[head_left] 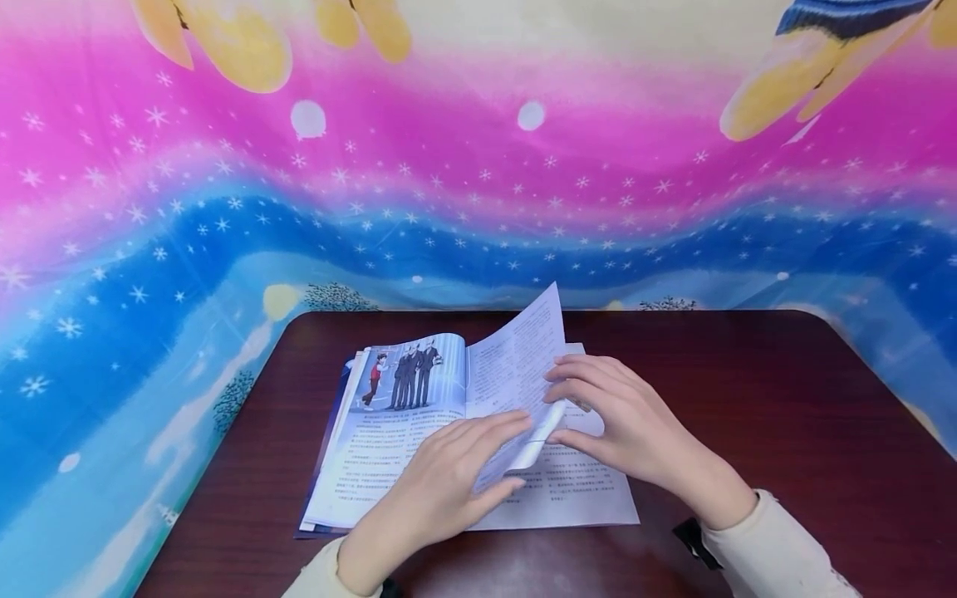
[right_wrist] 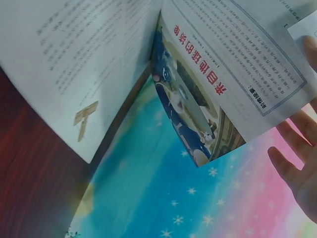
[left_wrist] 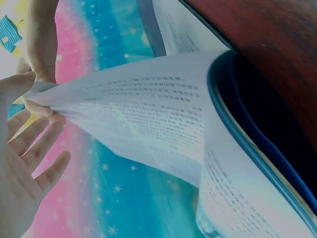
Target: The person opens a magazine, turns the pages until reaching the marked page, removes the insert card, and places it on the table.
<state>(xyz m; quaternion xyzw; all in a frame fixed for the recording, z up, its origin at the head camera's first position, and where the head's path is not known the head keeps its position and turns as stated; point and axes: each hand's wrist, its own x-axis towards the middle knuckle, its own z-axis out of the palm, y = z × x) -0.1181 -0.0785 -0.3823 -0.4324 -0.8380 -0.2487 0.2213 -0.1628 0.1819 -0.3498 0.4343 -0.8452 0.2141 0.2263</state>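
Closest, at lower left, a pale sleeve point(head_left: 317, 573) leads to the left hand point(head_left: 456, 465), its fingers extended and loosely spread beside a raised page point(head_left: 519, 340), gripping nothing; whether they touch it, I cannot tell. That page lifts from the spread book point(head_left: 362, 482), which lies on the dark table point(head_left: 785, 399), under and beyond both hands. The right hand point(head_left: 624, 415) pinches the page's edge between thumb and fingers.

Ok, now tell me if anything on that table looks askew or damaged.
Just one thing: the raised page of the open magazine stands up askew, its outer edge curled at the right hand. It looks bent by handling, probably mid-turn, rather than damaged. No tear or spill shows.
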